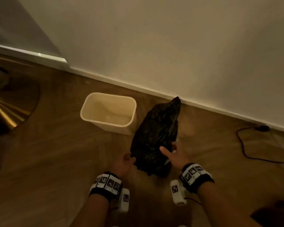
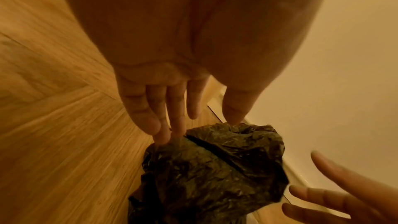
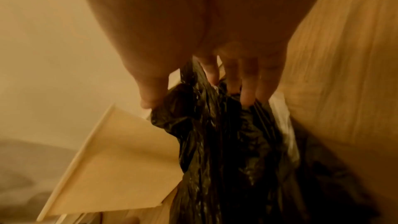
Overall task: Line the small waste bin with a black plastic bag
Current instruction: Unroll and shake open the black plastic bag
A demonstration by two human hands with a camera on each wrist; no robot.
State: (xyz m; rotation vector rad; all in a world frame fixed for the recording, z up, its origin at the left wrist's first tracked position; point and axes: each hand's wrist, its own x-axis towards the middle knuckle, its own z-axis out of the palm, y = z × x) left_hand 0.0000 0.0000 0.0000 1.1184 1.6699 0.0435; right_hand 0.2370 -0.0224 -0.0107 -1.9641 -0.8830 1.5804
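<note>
Black plastic bag (image 1: 154,136): on floor (image 1: 56,153), right of waste bin (image 1: 105,124). Left hand (image 1: 124,163) pinched its edge; right wrist view showed right hand's (image 1: 174,154) straight fingers (image 3: 247,91) against folds.

Sm cream rect bin (image 1: 133,122), upright, open-topped, on wood floor (image 1: 56,153), crumpled blk bag (image 1: 154,136) lying just beside, at bin's 3 o'clock

Left hand (image 2: 178,77) on black bag (image 2: 215,173)
</note>
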